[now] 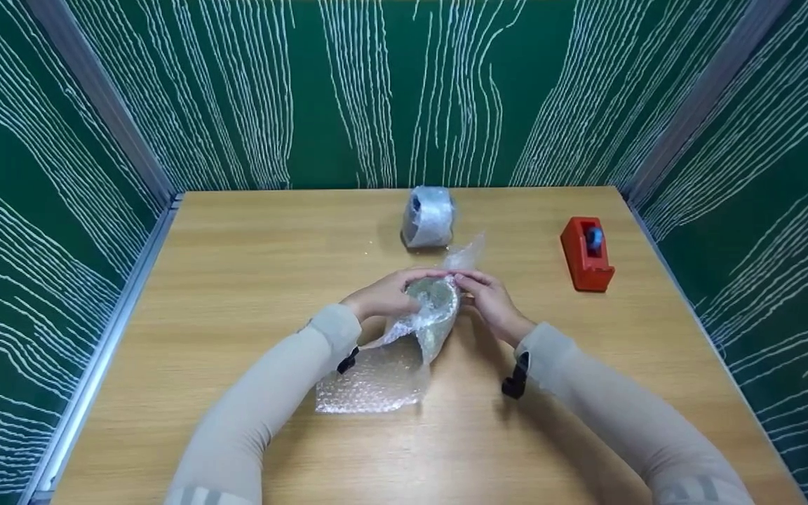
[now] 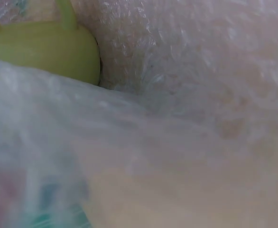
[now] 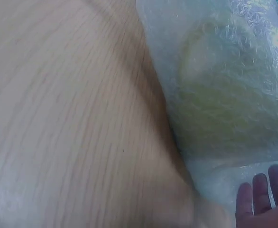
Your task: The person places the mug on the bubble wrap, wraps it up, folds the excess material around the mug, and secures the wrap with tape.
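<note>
At table centre, the left hand (image 1: pixel 384 298) and right hand (image 1: pixel 492 301) pinch crinkly bubble wrap (image 1: pixel 404 337) round a green object (image 2: pixel 44 52). It looks light, soft and slippery; best held at its 12 o'clock end, where the wrap bunches.

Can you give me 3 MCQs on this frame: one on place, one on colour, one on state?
1. Where is the tape dispenser?
A. on the person's right side of the table
B. at the person's left
C. under the bubble wrap

2. What colour is the dispenser?
A. blue
B. red
C. white

3. What are the hands doing?
A. resting flat on the table
B. both holding the bubble wrap around a greenish item
C. gripping the dispenser

Key: 1 A, it sits toward the table's right edge. 2 B, its body is red. 3 B, left hand and right hand meet on the wrap.
</note>
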`<state>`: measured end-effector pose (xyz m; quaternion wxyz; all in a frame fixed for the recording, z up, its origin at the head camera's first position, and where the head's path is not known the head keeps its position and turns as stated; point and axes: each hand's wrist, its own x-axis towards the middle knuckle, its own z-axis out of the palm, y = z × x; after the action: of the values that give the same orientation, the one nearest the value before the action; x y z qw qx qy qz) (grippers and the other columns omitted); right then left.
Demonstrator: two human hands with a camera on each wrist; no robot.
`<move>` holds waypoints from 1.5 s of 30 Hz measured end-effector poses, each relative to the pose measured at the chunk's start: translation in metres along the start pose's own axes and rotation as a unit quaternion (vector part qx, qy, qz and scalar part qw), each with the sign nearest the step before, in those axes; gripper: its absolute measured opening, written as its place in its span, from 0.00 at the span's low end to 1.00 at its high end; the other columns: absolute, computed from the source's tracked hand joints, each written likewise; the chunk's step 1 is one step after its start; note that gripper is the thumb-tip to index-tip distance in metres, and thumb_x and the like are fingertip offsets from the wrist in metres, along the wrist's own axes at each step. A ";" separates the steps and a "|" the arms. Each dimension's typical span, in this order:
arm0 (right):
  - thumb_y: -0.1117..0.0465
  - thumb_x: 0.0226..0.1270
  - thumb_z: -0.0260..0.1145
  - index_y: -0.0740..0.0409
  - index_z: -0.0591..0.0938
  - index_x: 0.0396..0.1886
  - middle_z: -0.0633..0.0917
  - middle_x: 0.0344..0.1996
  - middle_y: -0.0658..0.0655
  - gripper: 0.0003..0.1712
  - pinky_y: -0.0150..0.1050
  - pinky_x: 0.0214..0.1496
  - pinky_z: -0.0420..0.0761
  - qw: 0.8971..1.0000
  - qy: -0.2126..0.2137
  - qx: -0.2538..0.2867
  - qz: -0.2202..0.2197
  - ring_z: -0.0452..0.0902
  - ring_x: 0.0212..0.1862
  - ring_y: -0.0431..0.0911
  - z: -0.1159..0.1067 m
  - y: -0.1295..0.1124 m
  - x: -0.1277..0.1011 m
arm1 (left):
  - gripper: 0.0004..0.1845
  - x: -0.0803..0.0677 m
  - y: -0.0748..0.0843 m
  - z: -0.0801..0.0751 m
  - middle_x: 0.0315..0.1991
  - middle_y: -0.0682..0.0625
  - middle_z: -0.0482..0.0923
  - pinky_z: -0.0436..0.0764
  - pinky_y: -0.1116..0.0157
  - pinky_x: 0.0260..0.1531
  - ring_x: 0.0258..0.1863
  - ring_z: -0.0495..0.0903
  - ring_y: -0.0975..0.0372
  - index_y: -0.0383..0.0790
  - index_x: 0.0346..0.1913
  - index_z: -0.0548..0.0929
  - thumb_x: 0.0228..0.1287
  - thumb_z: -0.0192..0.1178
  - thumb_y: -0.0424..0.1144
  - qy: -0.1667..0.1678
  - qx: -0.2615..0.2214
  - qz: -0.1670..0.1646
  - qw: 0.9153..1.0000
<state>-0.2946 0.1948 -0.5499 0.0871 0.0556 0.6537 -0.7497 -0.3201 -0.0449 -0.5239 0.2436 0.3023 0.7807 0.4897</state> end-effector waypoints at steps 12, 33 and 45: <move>0.64 0.79 0.69 0.74 0.73 0.68 0.82 0.43 0.53 0.27 0.37 0.45 0.92 0.992 0.113 -0.050 0.020 0.86 0.38 0.43 -0.017 0.009 0.013 | 0.45 0.002 -0.002 0.000 0.83 0.53 0.69 0.67 0.48 0.83 0.85 0.62 0.52 0.50 0.80 0.74 0.57 0.63 0.23 0.019 -0.011 0.005 1.000; 0.64 0.84 0.62 0.76 0.66 0.78 0.87 0.46 0.54 0.31 0.32 0.50 0.88 0.997 0.041 0.029 0.065 0.86 0.44 0.40 -0.016 0.009 0.026 | 0.44 0.005 0.001 0.000 0.81 0.49 0.71 0.61 0.50 0.86 0.84 0.63 0.52 0.43 0.79 0.75 0.55 0.62 0.21 0.006 -0.012 0.022 1.000; 0.67 0.79 0.66 0.74 0.80 0.64 0.88 0.42 0.53 0.20 0.36 0.51 0.90 0.998 0.069 -0.004 0.006 0.88 0.41 0.41 -0.003 0.007 0.009 | 0.44 0.004 -0.002 0.001 0.82 0.49 0.71 0.65 0.51 0.84 0.84 0.63 0.53 0.44 0.81 0.73 0.58 0.63 0.23 0.003 -0.006 0.022 1.000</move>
<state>-0.3019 0.1964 -0.5589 0.0467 0.1105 0.6606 -0.7411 -0.3228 -0.0420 -0.5265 0.2321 0.3170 0.7715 0.5004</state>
